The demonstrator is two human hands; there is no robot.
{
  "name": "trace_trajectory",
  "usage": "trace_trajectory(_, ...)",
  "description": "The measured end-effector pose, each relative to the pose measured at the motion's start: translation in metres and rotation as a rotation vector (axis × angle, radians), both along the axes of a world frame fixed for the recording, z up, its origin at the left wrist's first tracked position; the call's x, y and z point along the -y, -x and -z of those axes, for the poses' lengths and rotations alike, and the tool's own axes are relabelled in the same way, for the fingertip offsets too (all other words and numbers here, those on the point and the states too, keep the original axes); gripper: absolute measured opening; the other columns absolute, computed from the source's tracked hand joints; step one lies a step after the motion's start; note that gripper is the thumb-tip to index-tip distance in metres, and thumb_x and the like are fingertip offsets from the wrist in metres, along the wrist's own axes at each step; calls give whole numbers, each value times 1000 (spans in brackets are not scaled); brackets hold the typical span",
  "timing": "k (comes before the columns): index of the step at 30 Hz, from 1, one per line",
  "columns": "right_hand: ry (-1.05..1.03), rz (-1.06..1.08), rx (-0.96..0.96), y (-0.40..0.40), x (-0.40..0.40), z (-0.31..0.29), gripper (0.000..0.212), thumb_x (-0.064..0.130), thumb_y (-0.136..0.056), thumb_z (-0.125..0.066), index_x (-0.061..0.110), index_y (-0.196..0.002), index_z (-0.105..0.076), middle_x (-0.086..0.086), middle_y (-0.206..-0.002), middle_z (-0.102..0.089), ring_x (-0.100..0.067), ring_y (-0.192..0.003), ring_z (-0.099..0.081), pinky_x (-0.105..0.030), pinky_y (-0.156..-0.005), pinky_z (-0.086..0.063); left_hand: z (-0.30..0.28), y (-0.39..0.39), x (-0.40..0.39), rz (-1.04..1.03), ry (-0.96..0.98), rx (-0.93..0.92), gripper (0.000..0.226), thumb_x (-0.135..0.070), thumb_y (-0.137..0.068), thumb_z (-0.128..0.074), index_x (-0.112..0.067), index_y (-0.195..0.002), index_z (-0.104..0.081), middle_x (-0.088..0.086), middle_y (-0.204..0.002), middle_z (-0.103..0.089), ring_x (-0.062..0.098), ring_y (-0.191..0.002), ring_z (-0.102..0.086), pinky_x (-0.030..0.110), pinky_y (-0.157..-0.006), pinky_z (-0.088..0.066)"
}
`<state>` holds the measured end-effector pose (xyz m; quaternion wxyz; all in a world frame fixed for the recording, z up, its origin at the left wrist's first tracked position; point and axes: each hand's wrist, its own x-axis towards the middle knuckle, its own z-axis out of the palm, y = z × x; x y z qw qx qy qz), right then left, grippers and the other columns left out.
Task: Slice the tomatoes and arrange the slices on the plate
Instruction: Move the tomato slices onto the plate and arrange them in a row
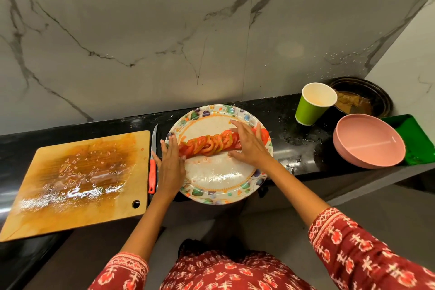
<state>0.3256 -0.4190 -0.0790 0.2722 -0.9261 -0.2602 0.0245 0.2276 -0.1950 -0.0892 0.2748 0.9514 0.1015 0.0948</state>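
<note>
Slicing appears finished: tomato slices (209, 145) are lined across the plate (219, 193), pressed together between straight-fingered left hand (170, 165) and right hand (249, 143); nothing grasped.

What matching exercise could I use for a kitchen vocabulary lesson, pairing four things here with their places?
Things:
1. knife
2. tomato slices
3. green cup
4. pink bowl

Places:
A. in a row across the plate
B. between the cutting board and the plate
C. far right, beside a green tray
D. behind the plate, to its right

Pairs: 1-B, 2-A, 3-D, 4-C
</note>
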Motion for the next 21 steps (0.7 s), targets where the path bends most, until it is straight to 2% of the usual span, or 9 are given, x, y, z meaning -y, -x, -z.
trace_trajectory(2,-18,-5,-28,-3,-2,-3,90,28,-76,-73,15,-146,-18,-5,-143,-43,-20,-142,-25,-51,-111,17,-2,0,0,4,-10,-6,62,-16,-97,-43,-8,-147,-8,11,-156,-9,28,-144,7,43,-107,21)
trace_trajectory(4,-63,-2,-33,-6,-3,-4,89,26,-76,-73,13,-146,-18,-5,-136,-51,-20,-139,-30,-50,-110,20,-4,-3,2,11,-17,6,60,-19,-96,-45,-6,-147,-15,13,-155,-13,29,-144,3,46,-108,19)
trace_trajectory(8,-88,-5,-8,-11,-1,-5,88,24,-75,-74,8,-144,-22,-2,-117,-59,-21,-131,-42,-54,-111,18,-10,-17,13,42,-31,29,55,-19,-94,-49,-6,-144,-28,15,-152,-23,33,-144,-6,51,-109,16)
trace_trajectory(11,-102,-23,-43,-14,1,-4,89,24,-74,-74,8,-144,-21,-1,-115,-58,-21,-129,-43,-56,-110,18,-16,-31,23,95,-41,59,57,-22,-91,-55,-11,-142,-32,12,-152,-26,31,-144,-7,49,-108,19)
trace_trajectory(14,-90,-47,-62,-17,3,-5,90,26,-75,-74,9,-144,-19,0,-118,-59,-20,-132,-40,-54,-109,21,-24,-46,37,188,-52,13,65,-29,-87,-61,-16,-143,-31,7,-152,-28,28,-144,-6,56,-108,17)
trace_trajectory(17,-80,-49,-74,-18,6,-7,89,28,-76,-73,11,-145,-18,-1,-122,-60,-21,-136,-37,-51,-108,24,-32,-61,52,282,-67,-122,78,-37,-82,-66,-23,-146,-23,3,-153,-24,25,-145,-6,60,-108,14)
trace_trajectory(21,-94,-39,-92,-19,10,-6,88,28,-77,-72,13,-145,-17,-1,-120,-61,-21,-137,-35,-54,-109,22,-37,-78,65,393,-197,-239,87,-50,-79,-64,-29,-147,-14,3,-154,-22,24,-145,-8,59,-105,20)
